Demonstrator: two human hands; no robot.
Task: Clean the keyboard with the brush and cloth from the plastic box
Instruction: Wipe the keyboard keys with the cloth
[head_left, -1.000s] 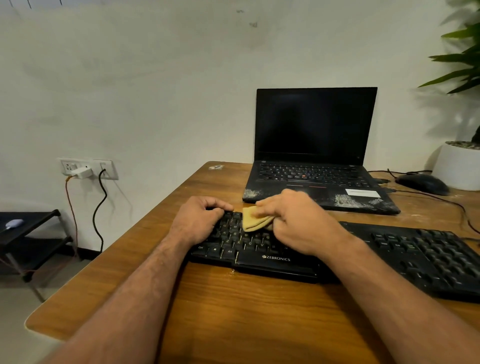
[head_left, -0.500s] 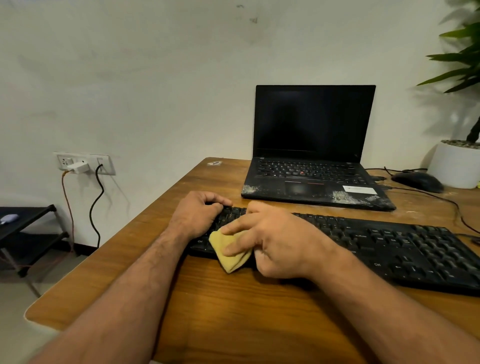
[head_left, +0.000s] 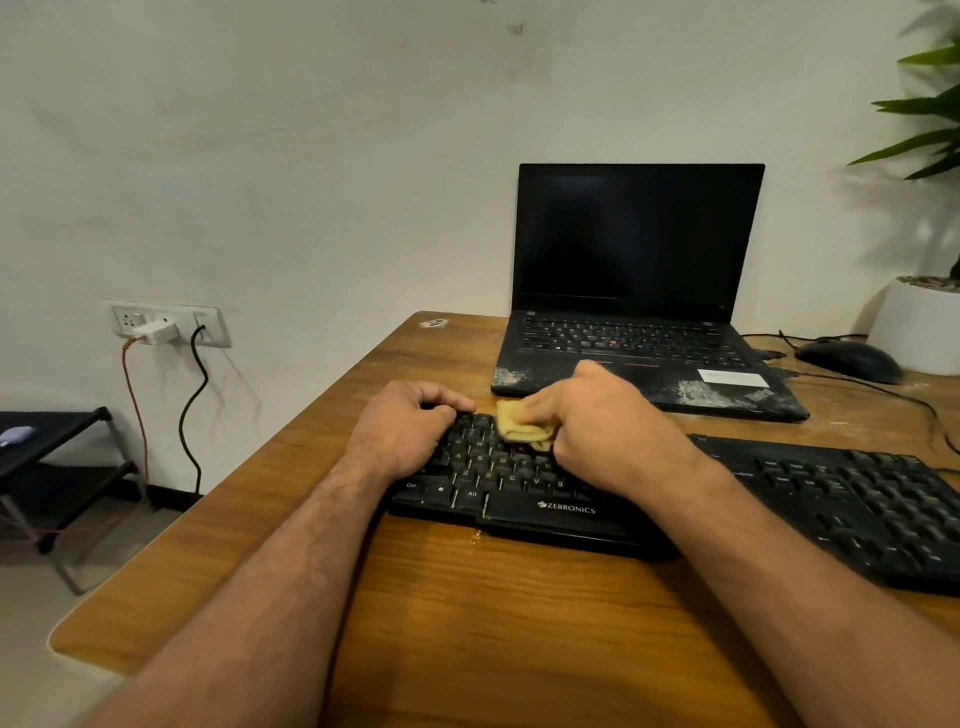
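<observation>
My right hand (head_left: 602, 426) grips the yellow cloth (head_left: 517, 425), moved from the Zebronics keyboard (head_left: 519, 483)'s 6 o'clock edge to 12 o'clock; my left hand (head_left: 405, 428) still clamps its left end.

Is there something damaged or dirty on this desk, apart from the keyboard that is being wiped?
Yes. The laptop behind the keyboard has whitish, scuffed or dusty patches on the left and right of its palm rest, which stand out against the black surface. Whether it is wear or dirt cannot be told.

One keyboard (head_left: 727, 499), one cloth (head_left: 517, 426), one laptop (head_left: 639, 291), one mouse (head_left: 852, 359), one potted plant (head_left: 922, 322), two hands: left hand (head_left: 405, 431), right hand (head_left: 602, 426).
</observation>
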